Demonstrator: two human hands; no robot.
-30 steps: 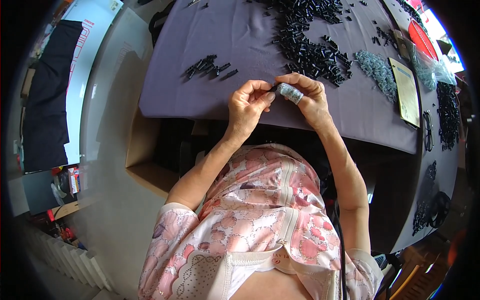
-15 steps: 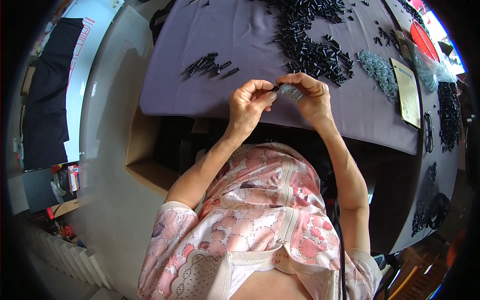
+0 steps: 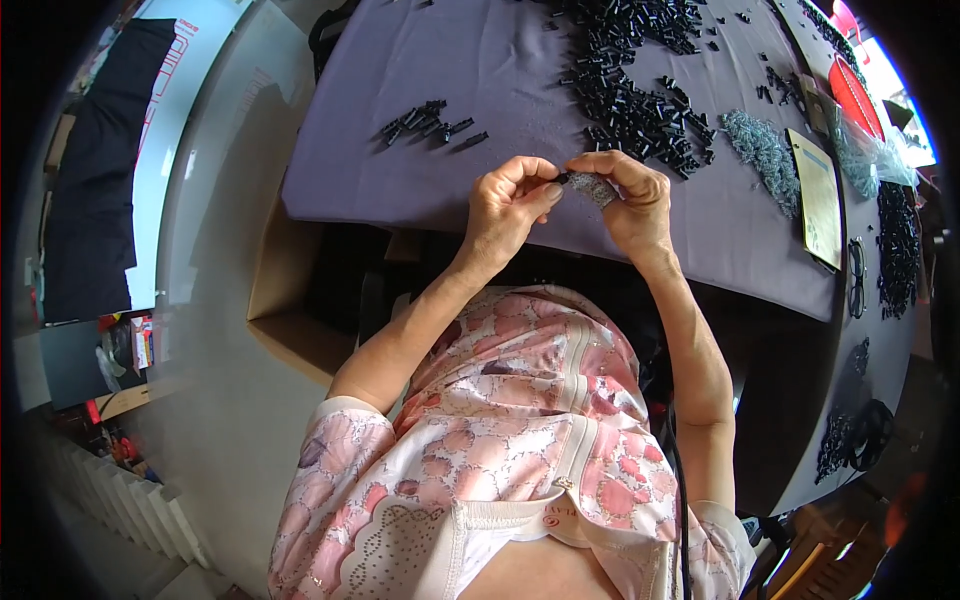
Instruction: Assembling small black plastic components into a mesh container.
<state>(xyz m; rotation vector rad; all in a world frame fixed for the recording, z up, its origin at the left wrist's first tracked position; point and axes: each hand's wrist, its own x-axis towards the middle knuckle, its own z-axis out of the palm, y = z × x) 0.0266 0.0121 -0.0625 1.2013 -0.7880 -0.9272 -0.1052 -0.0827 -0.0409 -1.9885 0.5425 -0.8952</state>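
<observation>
My left hand (image 3: 510,207) is closed, thumb and index finger pinching a small black cylindrical piece (image 3: 563,179) above the table's near edge. Facing it, my right hand (image 3: 637,202) curls around a speckled grey clump (image 3: 594,189), whose exact kind I cannot make out. The right index fingertip reaches to the black piece, touching it or very close. Beyond my left hand lies a small group of black cylindrical pieces (image 3: 425,122). A large heap of similar black pieces (image 3: 640,105) spreads past my right hand.
The purple cloth-covered table (image 3: 370,190) carries a pile of small grey parts (image 3: 760,155) and a yellowish card (image 3: 817,195) at the right. Further right are a red basket (image 3: 855,95), clear plastic bags (image 3: 868,160), and eyeglasses (image 3: 856,275). A cardboard box (image 3: 280,290) stands below the left edge.
Both hands keep meeting at the black piece, with only a slight finger shift. The whole view has moved a little.
</observation>
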